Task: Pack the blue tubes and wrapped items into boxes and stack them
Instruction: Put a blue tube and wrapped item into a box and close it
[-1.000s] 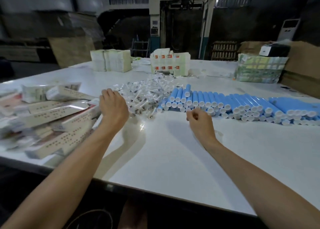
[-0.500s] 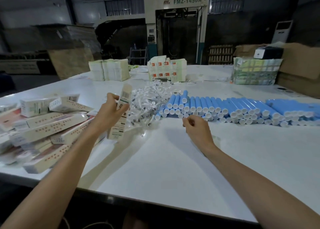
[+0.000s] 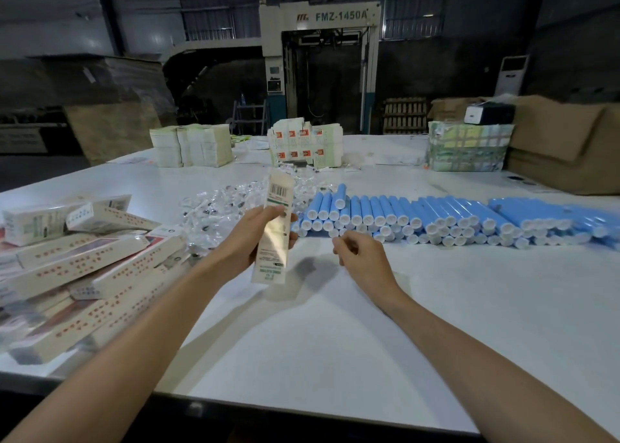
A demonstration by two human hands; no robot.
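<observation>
My left hand (image 3: 250, 238) grips a long flat cream carton (image 3: 273, 231) upright above the white table (image 3: 335, 342); its barcode end points up. My right hand (image 3: 360, 258) hovers just right of the carton with fingers curled and nothing in them. A long row of blue tubes (image 3: 419, 218) with white caps lies stacked across the table beyond my right hand. A heap of clear wrapped items (image 3: 228, 207) sits behind the carton. A pile of filled cream boxes (image 3: 77, 268) lies at the left.
Stacks of flat cartons (image 3: 191, 145) and printed cartons (image 3: 307, 145) stand at the far side. A wrapped bundle (image 3: 468, 150) and brown cardboard boxes (image 3: 563, 150) sit at the far right. A large machine (image 3: 320, 67) stands behind the table.
My left hand took a carton from the box pile, lifted it and carried it rightward to the table's middle. My right hand stayed near the tubes, drawn slightly toward the carton.
</observation>
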